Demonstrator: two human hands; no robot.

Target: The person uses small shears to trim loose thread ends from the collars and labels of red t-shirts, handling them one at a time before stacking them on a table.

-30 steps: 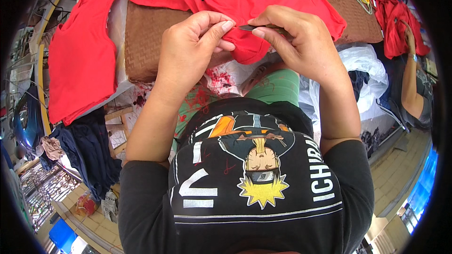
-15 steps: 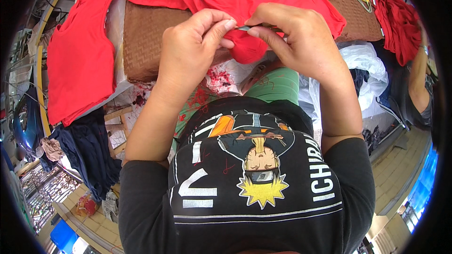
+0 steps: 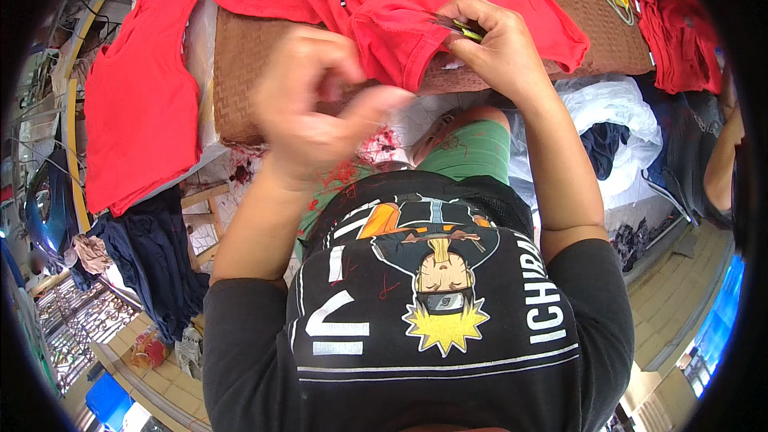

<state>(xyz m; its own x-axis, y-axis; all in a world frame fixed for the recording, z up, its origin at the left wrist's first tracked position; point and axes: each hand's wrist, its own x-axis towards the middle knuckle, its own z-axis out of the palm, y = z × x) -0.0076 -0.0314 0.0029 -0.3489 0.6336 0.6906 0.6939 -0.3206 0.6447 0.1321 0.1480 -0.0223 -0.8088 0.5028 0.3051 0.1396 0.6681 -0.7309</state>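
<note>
A red garment [image 3: 400, 36] lies over the brown padded surface [image 3: 252, 48], its near end drooping over the front edge. My right hand [image 3: 504, 46] is closed around small thread snips [image 3: 472, 32] with dark and yellow parts; their dark tip points left over the red cloth. Blurred by motion, my left hand [image 3: 312, 108] is off the cloth, just left of the drooping end. Its thumb stands apart from the curled fingers, and nothing shows between them.
A stack of red sleeveless garments [image 3: 144, 104] lies at the left, above hanging dark blue cloth [image 3: 152, 260]. More red cloth [image 3: 680, 48] and another person's arm [image 3: 720, 160] are at the far right. A clear plastic bag [image 3: 632, 116] holds dark cloth. Red thread scraps [image 3: 344, 172] lie on my lap.
My left hand has let go of the red cloth and moved down toward me. The bunched cloth has dropped open. My right hand stays near its place, with the snips showing more.
</note>
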